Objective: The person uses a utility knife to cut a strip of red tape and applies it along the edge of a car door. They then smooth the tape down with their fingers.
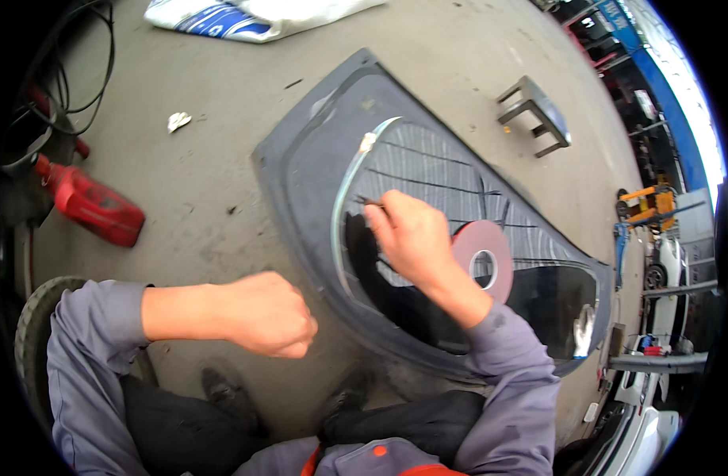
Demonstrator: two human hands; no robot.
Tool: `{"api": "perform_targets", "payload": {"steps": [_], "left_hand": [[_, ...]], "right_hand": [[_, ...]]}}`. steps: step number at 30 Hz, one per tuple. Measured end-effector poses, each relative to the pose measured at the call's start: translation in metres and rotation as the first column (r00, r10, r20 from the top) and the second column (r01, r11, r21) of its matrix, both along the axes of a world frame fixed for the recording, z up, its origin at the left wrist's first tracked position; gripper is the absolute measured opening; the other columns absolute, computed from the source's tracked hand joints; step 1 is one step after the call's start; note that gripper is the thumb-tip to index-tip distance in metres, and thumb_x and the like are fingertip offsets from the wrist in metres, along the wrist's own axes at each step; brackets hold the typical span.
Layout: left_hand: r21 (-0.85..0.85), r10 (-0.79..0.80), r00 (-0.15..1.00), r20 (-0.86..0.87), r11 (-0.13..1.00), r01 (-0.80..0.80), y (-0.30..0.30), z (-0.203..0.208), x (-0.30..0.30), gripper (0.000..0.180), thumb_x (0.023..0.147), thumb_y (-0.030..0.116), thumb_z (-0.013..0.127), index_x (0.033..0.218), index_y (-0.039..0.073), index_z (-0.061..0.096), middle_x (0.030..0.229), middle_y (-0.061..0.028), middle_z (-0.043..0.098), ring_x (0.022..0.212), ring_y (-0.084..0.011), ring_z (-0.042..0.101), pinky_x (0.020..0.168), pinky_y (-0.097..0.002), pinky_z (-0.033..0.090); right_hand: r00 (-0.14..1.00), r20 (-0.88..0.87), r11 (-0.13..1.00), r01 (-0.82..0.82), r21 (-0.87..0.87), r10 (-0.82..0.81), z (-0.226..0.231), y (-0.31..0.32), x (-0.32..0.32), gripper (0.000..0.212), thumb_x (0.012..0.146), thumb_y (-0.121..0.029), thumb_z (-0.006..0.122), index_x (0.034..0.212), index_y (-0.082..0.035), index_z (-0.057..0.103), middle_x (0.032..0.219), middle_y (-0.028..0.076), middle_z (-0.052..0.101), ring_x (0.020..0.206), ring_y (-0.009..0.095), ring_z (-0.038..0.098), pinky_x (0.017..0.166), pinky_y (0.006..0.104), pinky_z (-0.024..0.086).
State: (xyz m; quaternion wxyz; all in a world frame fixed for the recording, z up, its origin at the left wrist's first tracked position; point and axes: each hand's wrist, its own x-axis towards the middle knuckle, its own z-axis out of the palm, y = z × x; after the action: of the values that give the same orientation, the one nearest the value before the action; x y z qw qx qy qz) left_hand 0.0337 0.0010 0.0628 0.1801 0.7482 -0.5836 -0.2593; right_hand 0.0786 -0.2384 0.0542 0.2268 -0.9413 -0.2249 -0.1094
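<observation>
My right hand is closed in a pinch above a curved sheet of dark glass. A small dark bit shows at its fingertips, too small to name. The glass lies on a large dark grey panel on the floor. Beside my right wrist, a roll of tape with a reddish face and a pale core rests on the glass. My left hand is held in a fist, left of the panel and apart from it. Its inner side is turned away, so anything within is hidden.
A red plastic jug is at the left, near black cables and a tyre. A small stool stands beyond the panel. A white and blue sack lies at the far edge. Vehicles and workshop gear line the right.
</observation>
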Motion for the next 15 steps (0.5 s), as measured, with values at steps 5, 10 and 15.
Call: {"api": "perform_targets", "payload": {"steps": [5,10,15], "left_hand": [[0.165,0.193,0.912,-0.362,0.976,-0.141,0.019,-0.065,-0.033,0.014,0.082,0.013,0.057,0.091,0.005,0.063,0.076,-0.0133,0.066,0.075,-0.0351,0.065,0.069,-0.0464,0.051],[0.243,0.453,0.498,-0.74,0.87,-0.429,0.011,-0.067,-0.001,0.02,0.084,0.014,0.053,0.096,0.002,0.063,0.082,-0.0075,0.067,0.073,-0.0203,0.064,0.069,-0.0339,0.052],[0.324,0.468,0.13,-0.874,0.761,-0.562,0.003,-0.068,0.007,0.035,0.092,0.031,0.057,0.09,-0.003,0.065,0.078,-0.0067,0.064,0.069,-0.0149,0.061,0.066,-0.0284,0.051]], "right_hand": [[0.976,-0.209,0.995,-0.078,-0.067,0.063,-0.001,0.006,-0.004,0.028,0.093,-0.024,0.06,0.079,-0.002,0.051,0.065,0.019,0.058,0.063,0.04,0.058,0.055,0.0469,0.043],[0.935,-0.348,0.983,-0.12,-0.141,0.065,0.005,0.002,-0.005,0.032,0.097,-0.028,0.054,0.079,-0.001,0.051,0.062,0.02,0.056,0.062,0.043,0.057,0.057,0.0495,0.043],[0.891,-0.446,0.98,-0.153,-0.128,0.081,0.006,0.002,-0.007,0.035,0.098,-0.031,0.052,0.079,-0.002,0.05,0.063,0.02,0.057,0.064,0.043,0.057,0.057,0.0496,0.042]]}}
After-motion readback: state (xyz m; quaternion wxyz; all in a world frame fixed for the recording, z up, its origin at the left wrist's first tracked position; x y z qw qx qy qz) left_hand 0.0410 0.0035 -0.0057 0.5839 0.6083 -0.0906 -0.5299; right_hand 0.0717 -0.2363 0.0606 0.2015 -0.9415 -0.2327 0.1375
